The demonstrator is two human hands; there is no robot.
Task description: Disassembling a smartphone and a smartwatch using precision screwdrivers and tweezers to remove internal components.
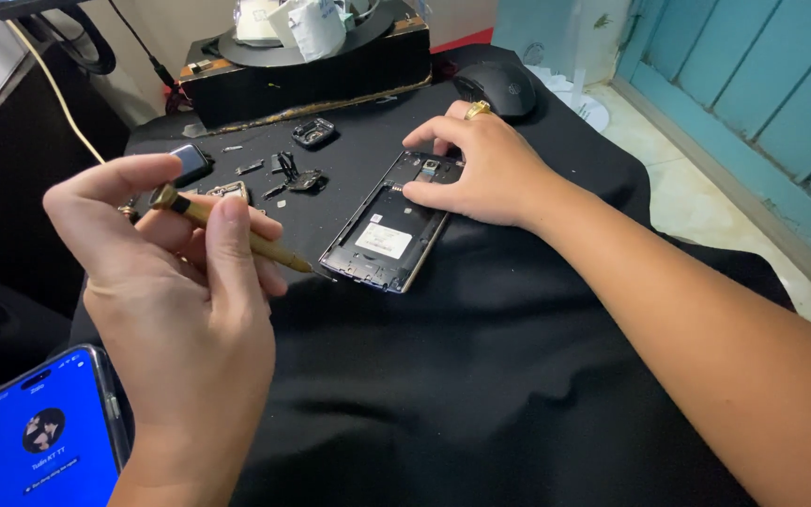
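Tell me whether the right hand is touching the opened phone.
Touching. The head view shows the right hand with fingertips pressed on the top end of the opened phone.

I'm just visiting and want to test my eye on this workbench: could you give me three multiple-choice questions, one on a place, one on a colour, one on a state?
1. Where does the computer mouse lie?
A. beyond the right hand, near the far edge of the cloth
B. under the opened phone
C. beside the lit phone

2. What colour is the cloth over the table?
A. white
B. black
C. teal

3. In what state is the opened phone?
A. sealed in a case
B. back cover off, insides showing
C. broken in two

Answers:
1 A: the mouse sits just past the ringed fingers.
2 B: the cloth is black all over.
3 B: inner parts and a white label lie bare, while the left hand holds a brass-coloured screwdriver beside it.
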